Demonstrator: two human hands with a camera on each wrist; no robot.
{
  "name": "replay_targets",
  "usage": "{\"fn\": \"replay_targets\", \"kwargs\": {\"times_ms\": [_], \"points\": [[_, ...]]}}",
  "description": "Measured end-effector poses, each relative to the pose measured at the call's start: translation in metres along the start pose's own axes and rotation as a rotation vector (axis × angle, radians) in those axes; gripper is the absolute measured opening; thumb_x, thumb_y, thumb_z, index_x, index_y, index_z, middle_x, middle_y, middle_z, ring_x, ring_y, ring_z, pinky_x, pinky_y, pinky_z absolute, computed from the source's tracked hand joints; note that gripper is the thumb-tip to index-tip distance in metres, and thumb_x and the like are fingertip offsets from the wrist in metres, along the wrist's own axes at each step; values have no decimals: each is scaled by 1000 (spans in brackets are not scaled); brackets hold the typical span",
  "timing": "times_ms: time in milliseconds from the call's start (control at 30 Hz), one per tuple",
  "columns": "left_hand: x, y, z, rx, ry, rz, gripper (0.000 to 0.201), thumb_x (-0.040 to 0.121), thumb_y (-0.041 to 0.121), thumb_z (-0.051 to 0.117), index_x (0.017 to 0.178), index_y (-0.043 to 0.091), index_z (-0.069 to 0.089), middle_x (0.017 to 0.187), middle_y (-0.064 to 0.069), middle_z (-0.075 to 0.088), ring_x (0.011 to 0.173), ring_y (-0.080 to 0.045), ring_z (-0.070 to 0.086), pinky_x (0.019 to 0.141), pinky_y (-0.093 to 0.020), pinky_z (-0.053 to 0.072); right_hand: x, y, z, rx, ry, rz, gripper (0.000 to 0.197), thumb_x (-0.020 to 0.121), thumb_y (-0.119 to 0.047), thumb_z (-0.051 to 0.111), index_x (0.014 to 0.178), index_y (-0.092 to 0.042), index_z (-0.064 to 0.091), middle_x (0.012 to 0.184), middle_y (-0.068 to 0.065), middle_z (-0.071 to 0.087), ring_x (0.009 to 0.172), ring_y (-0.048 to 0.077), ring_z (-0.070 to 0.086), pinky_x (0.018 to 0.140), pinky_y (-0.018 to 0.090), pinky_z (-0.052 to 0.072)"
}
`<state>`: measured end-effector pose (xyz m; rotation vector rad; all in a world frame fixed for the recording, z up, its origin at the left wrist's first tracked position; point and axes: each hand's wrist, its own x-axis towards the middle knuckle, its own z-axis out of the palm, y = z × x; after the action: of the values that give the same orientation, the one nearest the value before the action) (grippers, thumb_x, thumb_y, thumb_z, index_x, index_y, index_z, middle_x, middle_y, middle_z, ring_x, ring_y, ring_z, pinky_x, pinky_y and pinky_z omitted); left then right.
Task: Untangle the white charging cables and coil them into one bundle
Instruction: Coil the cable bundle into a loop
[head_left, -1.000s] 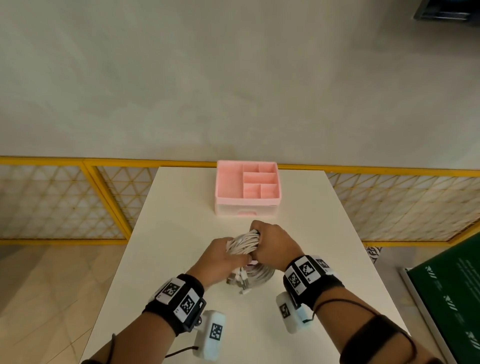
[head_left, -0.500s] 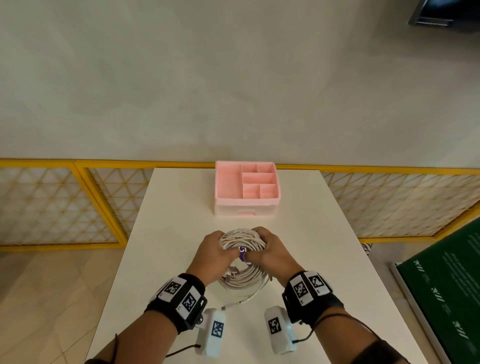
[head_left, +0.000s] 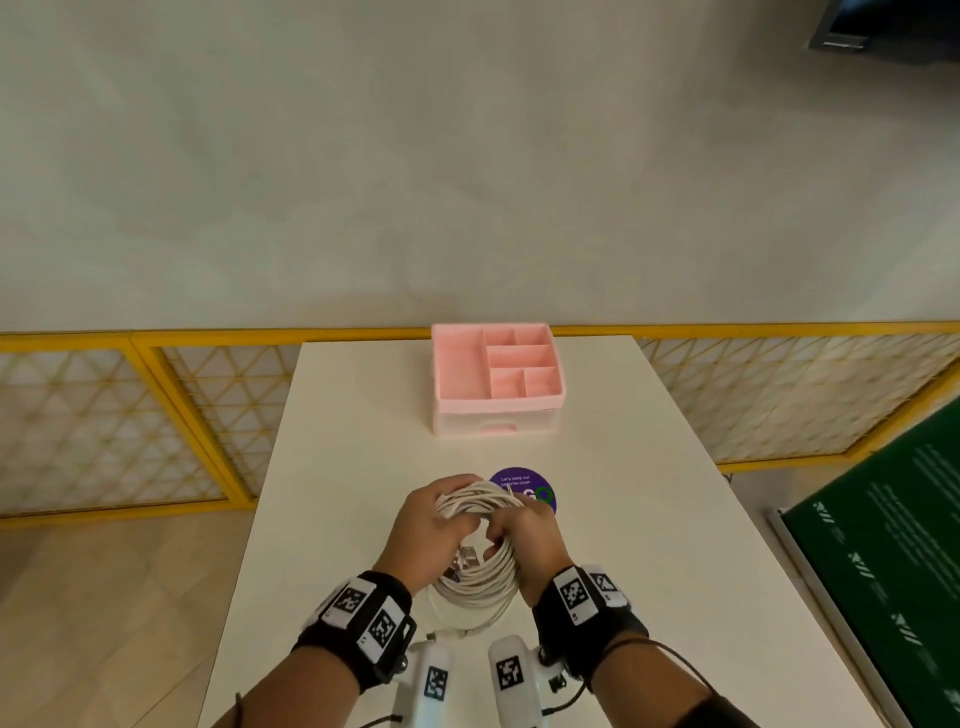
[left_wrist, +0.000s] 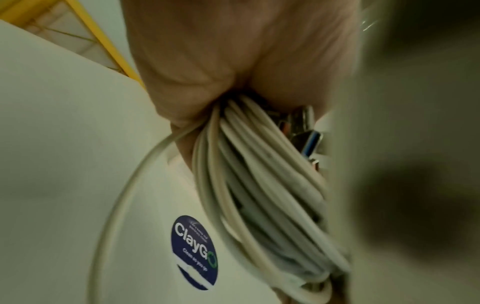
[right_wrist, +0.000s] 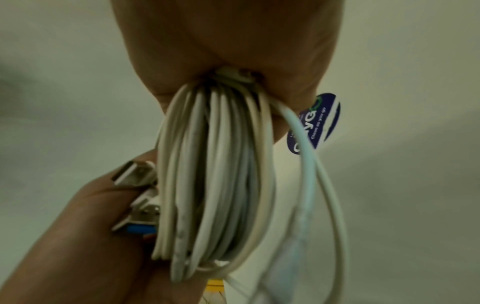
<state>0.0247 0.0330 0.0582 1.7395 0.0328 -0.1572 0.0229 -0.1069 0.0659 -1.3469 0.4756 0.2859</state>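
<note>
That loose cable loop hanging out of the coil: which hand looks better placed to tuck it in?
Probably the right hand. The stray loop hangs on its side of the coil, while the left hand grips the coil and pins the plugs.

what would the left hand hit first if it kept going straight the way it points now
Likely the round purple sticker on the table, just beyond the left hand gripping the cable coil; further on, the pink organizer. Depth is unclear.

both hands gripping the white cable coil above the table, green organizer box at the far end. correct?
Not quite: the organizer box is pink, not green, as the head view shows. The rest holds: the left hand and right hand both grip the white cable coil above the table, and the box sits at the far end.
</note>
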Motion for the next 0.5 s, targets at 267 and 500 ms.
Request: {"fn": "replay_targets", "kwargs": {"times_ms": [267, 500], "points": [[13, -24, 14, 4, 0, 26, 54, 84, -6, 63, 123, 31, 69, 108, 10, 76, 100, -4, 70, 90, -18, 52, 38, 11, -15, 1, -24, 180, 24, 63, 18, 41, 53, -2, 51, 50, 7, 41, 37, 26, 48, 40, 23, 41], [45, -54, 20, 48, 52, -139, 34, 82, -1, 73, 107, 22, 77, 98, 6, 78, 92, -4, 72, 81, -16, 52, 87, 36, -31, -308, -270, 166, 22, 52, -4, 66, 75, -5, 67, 75, 16, 61, 68, 27, 60, 62, 34, 47]]}}
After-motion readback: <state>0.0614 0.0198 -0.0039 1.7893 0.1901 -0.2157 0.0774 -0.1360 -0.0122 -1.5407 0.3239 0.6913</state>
